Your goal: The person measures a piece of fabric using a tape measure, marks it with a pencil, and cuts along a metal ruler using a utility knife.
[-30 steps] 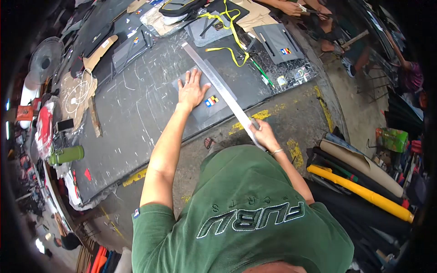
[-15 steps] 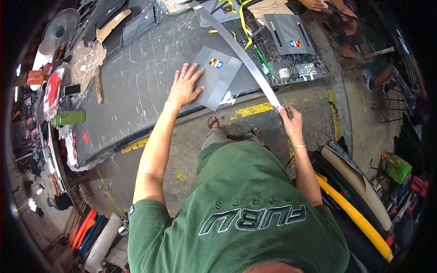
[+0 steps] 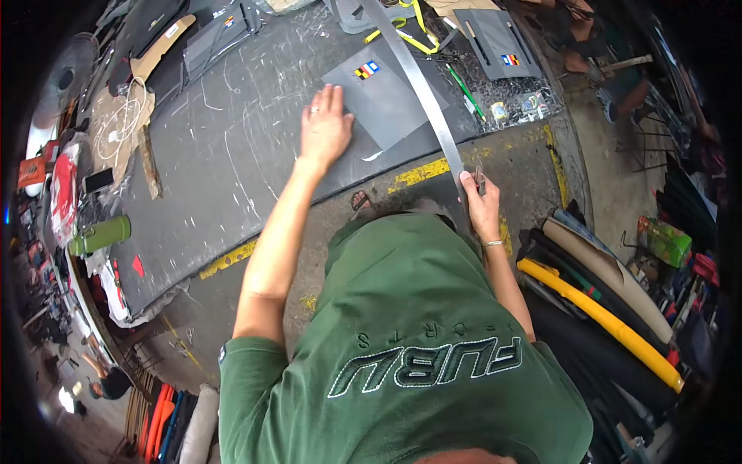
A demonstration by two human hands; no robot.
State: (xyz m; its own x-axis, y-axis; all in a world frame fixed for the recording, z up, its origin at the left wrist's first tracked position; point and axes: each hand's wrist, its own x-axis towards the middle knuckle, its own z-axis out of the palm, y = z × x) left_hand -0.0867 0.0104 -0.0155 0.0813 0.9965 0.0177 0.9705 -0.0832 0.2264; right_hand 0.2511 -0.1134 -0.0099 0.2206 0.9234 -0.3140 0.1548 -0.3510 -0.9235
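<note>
My left hand [image 3: 326,131] lies flat on the dark worktop [image 3: 224,147], fingers stretched out, by the left edge of a grey sheet [image 3: 390,108]. The sheet carries a small multicoloured flag patch [image 3: 367,70]. A long metal ruler [image 3: 423,89] slants across the sheet's right part. My right hand [image 3: 484,207] is closed on the ruler's near end, beyond the table edge. A small dark tool [image 3: 480,182] also shows at its fingers; its kind is unclear.
A green pencil [image 3: 465,91], yellow strap [image 3: 417,35] and another grey panel [image 3: 498,46] lie right of the ruler. A green bottle [image 3: 100,234] and phone [image 3: 98,180] are at the left. Fabric rolls [image 3: 603,317] stand at right. Another person's legs [image 3: 622,93] show beyond.
The grey sheet has turned and lies further under the ruler. My left fingers have shifted from its surface to its left edge. My right hand keeps the ruler; the view has shifted.
</note>
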